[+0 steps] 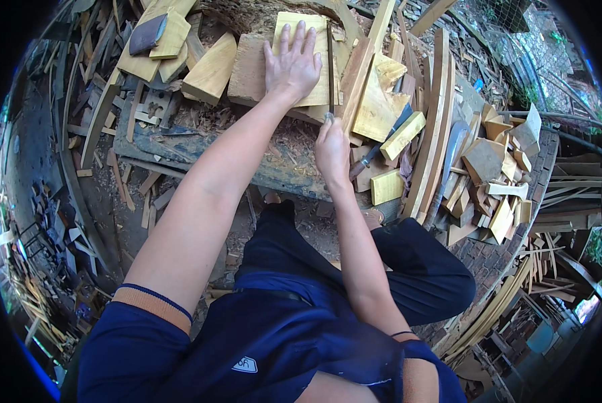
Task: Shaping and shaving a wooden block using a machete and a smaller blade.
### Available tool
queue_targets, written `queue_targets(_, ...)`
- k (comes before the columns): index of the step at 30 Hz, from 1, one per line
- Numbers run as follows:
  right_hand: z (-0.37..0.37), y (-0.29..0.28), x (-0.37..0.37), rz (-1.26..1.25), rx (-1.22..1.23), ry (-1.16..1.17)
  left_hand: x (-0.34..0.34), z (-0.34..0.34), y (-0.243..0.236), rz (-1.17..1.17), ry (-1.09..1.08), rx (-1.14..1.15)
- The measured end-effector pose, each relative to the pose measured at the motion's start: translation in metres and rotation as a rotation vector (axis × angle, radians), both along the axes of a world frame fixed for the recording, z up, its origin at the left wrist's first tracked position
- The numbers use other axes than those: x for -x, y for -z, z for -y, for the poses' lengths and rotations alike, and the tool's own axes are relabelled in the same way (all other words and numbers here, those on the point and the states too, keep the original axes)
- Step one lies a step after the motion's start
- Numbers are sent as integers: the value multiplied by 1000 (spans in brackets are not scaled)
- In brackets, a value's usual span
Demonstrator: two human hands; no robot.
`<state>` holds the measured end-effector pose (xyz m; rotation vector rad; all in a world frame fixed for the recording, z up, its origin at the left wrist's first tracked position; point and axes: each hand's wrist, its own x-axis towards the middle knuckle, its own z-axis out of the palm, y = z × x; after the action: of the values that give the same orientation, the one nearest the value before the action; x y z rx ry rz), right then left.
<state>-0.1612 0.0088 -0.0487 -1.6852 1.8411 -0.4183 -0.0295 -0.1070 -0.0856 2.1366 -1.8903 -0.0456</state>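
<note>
My left hand lies flat with its fingers apart on a pale yellow wooden board. That board rests on a thicker, rough wooden block. My right hand is closed round the near end of a long, thin, dark-bladed tool. Its blade points away from me along the board's right edge; whether it is a saw or a file, I cannot tell. Just right of the blade stands a brown wooden strip, beside a notched yellow wood piece.
A worn workbench covered in shavings holds several offcuts. A dark-bladed hand tool lies among wood pieces at right. Long curved strips lean beyond it, near a heap of offcuts. A yellow block sits at left.
</note>
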Motion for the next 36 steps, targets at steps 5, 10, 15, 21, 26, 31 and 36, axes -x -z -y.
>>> queue_targets(5, -54, -11, 15, 12, -120, 17, -7, -4, 3, 62, -39, -5)
queue_targets(10, -33, -8, 5, -17, -35, -26, -10, -4, 4, 76, -39, 0)
queue_targets(15, 0, 7, 2, -61, 58, -18, 1, 0, 5, 71, -19, -18)
queue_targets(21, -60, -7, 16, -11, -78, -8, -10, -4, 2, 72, -41, -32)
queue_targets(26, 12, -7, 3, -26, 20, -48, 3, 0, 3, 63, -18, 1)
queue_targets(31, -30, -21, 12, -15, -151, -49, -9, -4, 4, 73, -33, -28)
queue_targets(36, -24, -23, 9, -22, -149, -62, -10, -5, 2, 82, -28, -23)
